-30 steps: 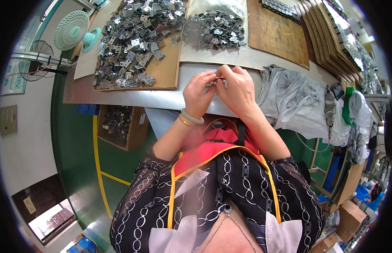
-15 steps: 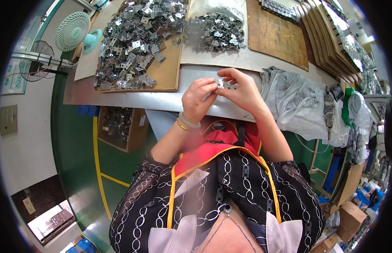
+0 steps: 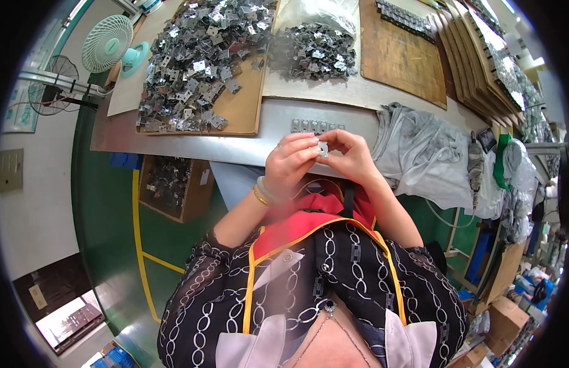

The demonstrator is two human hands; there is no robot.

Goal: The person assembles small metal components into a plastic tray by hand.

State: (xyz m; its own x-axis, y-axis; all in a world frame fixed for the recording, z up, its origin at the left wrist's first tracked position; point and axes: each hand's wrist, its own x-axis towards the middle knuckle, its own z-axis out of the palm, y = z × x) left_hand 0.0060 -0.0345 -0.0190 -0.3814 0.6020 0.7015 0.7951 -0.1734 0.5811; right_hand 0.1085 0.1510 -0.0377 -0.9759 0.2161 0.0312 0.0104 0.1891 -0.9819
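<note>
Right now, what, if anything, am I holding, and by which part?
A small silvery metal piece, held near its edges between your left hand and right hand; the exact contact points are hidden.

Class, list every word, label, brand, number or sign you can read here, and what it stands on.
None can be read.
Green fan, hub: too small.
Wall poster: too blurred.
Tag on box: too small.
Held piece: no text visible.
</note>
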